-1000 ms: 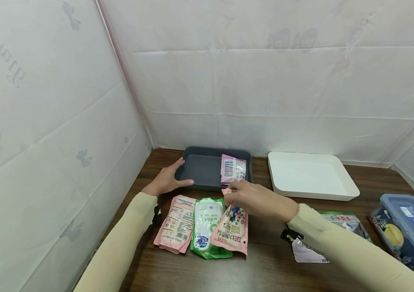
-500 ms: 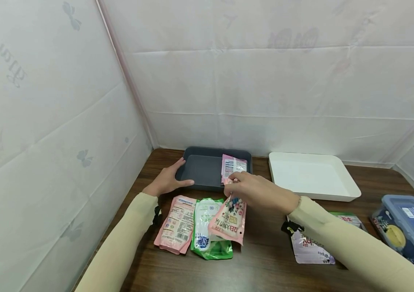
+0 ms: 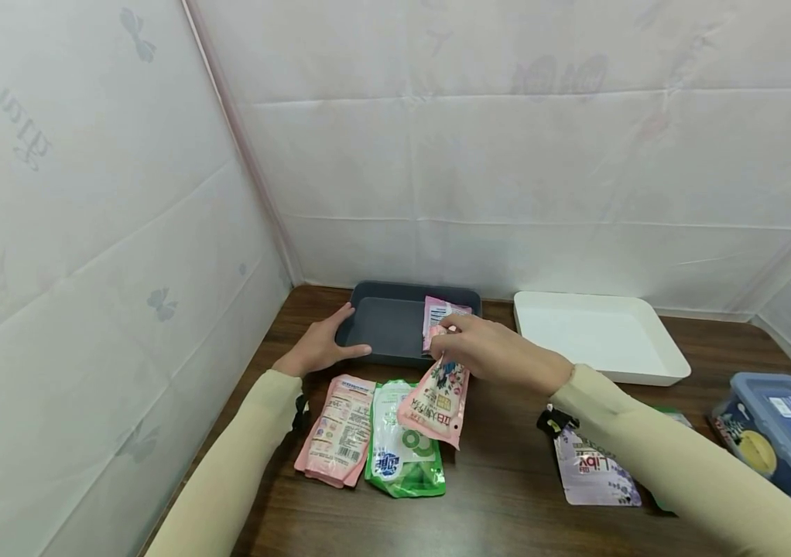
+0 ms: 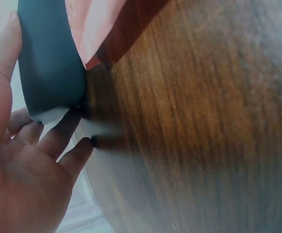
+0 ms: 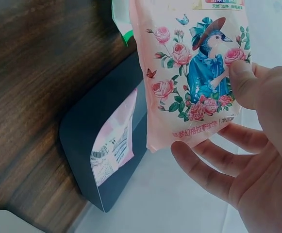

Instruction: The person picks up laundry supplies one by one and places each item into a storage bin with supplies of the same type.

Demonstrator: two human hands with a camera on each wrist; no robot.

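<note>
My right hand [image 3: 496,348] pinches the top of a pink pouch [image 3: 435,406] between thumb and fingers. Printed roses and a bird in a blue dress decorate the pouch in the right wrist view. It hangs over the front edge of a dark grey tray [image 3: 390,321], its lower end overlapping a green-and-white pouch [image 3: 405,456]. Inside the tray, on the right side, lies another pink packet [image 5: 114,145], partly hidden by my right hand in the head view. My left hand [image 3: 316,346] rests at the tray's left front corner, thumb and fingers spread around it.
Left of the green pouch lies a pink pouch stack [image 3: 336,433]. A white tray [image 3: 597,333] stands at the back right. Under my right forearm are a purple pouch [image 3: 594,472] and a mostly hidden green one. A blue lidded box [image 3: 779,441] sits far right.
My right hand has lifted the pink pouch and carried it a little away from me toward the dark tray, uncovering more of the green pouch. My left hand stays at the tray corner.
</note>
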